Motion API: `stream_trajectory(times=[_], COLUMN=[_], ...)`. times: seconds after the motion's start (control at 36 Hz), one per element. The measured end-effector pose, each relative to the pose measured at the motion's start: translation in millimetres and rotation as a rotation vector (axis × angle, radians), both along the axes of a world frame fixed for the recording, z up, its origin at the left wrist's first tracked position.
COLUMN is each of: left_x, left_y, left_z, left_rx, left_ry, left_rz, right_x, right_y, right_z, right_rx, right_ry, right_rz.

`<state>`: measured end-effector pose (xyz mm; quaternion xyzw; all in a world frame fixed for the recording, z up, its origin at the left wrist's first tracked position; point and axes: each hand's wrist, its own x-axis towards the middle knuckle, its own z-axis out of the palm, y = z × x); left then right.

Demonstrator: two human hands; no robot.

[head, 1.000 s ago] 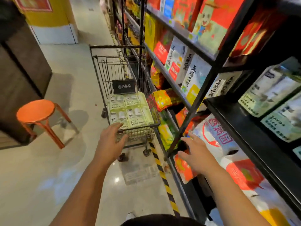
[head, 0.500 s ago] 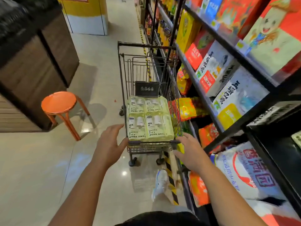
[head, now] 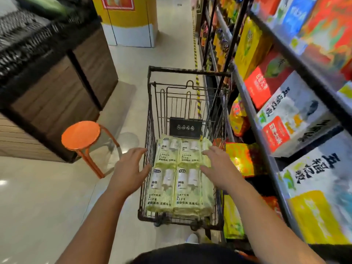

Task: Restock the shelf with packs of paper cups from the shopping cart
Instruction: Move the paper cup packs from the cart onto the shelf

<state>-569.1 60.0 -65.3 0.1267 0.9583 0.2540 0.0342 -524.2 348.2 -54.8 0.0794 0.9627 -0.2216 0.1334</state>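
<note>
A black wire shopping cart (head: 152,115) stands in the aisle beside the shelving. Several pale green packs of paper cups (head: 177,180) lie stacked in its near end. My left hand (head: 127,170) hovers with spread fingers at the cart's left wall, holding nothing. My right hand (head: 219,166) is stretched out flat over the right side of the packs, fingers straight; contact with them is unclear. The shelf (head: 266,164) runs along the right, filled with colourful boxes and bags.
An orange round stool (head: 81,135) stands left of the cart. A dark wooden counter (head: 57,88) with black baskets fills the upper left. A yellow and white pillar (head: 131,20) stands at the far end of the aisle. Yellow-black tape (head: 198,92) marks the floor along the shelving.
I have stepped closer to the cart. My right hand left the shelf post and moved left over the packs. My left hand reached forward beside the cart's left wall.
</note>
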Motion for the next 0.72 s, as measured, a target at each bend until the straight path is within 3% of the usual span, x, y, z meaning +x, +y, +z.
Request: stream_trajectory(times=[0.36, 0.72], left_x=[-106.3, -236.8], left_y=[74.4, 104.9], left_z=[-38.3, -170.3], left_rx=[-0.2, -0.345], left_ry=[-0.076, -0.405], left_rz=[-0.162, -0.245], right_x=[-117.1, -206.6], right_y=[44.7, 47.2], right_z=[-47.7, -143.4], right_rx=[-0.045, -0.005], right_ry=[-0.136, -0.37], right_rz=[0.005, -0.119])
